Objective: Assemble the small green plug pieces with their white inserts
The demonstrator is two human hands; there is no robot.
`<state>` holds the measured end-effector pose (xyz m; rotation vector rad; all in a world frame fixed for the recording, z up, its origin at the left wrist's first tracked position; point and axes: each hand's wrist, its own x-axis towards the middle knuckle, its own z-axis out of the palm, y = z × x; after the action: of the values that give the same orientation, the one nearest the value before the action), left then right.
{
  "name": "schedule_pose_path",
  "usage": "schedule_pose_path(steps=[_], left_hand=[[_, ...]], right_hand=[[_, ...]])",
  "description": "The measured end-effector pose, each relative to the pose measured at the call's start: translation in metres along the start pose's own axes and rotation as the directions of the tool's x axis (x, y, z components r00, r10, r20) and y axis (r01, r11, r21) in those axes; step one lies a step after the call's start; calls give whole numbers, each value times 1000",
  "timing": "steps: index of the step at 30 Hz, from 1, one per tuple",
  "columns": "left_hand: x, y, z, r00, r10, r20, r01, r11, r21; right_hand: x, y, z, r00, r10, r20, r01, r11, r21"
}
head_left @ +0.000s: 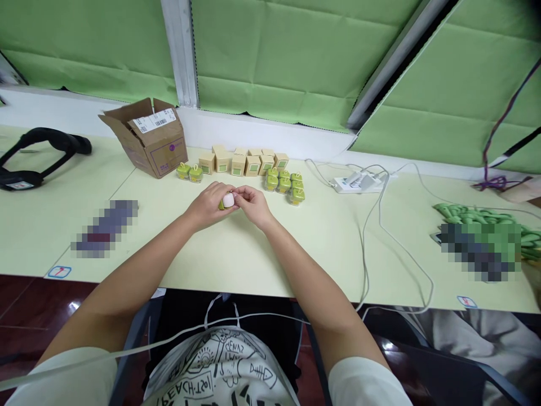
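Over the middle of the table, my left hand (207, 207) is closed around a small green container (227, 201), its white round face turned up toward me. From the other side my right hand (254, 206) pinches at the container's edge, fingertips touching it; part of it is hidden by the fingers. Beyond my hands, to the right, stands a group of small clear containers with green lids (284, 185). Two more green-lidded containers (189, 172) sit to the left. Behind them is a row of small tan boxes (238, 164) with green labels.
An open cardboard box (165, 150) stands at the back left. Farther left lies a black headset-like frame (63, 145). A white power strip (357, 183) with trailing cables is on the right, near a green cord bundle (460, 213). A person's grey trousers (477, 338) show at lower right.
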<state>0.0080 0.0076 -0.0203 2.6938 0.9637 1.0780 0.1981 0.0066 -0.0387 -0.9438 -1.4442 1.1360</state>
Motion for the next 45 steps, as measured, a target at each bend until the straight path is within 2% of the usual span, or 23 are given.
schedule_pose_path(steps=[6,10,14,23,27,32,37,41,45], left_hand=[[1,-2,1,999,-30,-27,30,1000,6],[-1,-10,1,996,-79,-52,81,996,43],[-2,-19,4,994,-67,-82,73,995,62],[-1,-23,6,990,-70,-122,81,992,91],[-1,-23,7,989,-74,-128,86,992,94],[-1,-21,7,985,-95,-146,102,994,44],[1,-11,8,983,-94,-158,86,995,-57],[1,-4,10,978,-100,-181,75,987,-139],[0,-3,12,981,-99,-168,74,986,-149]], right_hand=[[-1,2,4,999,32,10,-33,999,41],[-4,-4,4,992,112,57,-114,992,45],[-6,-6,4,985,156,73,-157,987,12],[-2,2,-1,999,43,-23,-46,989,-142],[-2,-1,-2,998,28,-52,-36,986,-162],[-4,-8,-2,994,70,-84,-74,996,-45],[-8,-15,1,983,182,32,-184,977,106],[-11,-20,2,971,215,102,-232,947,220],[-12,-22,2,963,234,134,-262,929,262]])
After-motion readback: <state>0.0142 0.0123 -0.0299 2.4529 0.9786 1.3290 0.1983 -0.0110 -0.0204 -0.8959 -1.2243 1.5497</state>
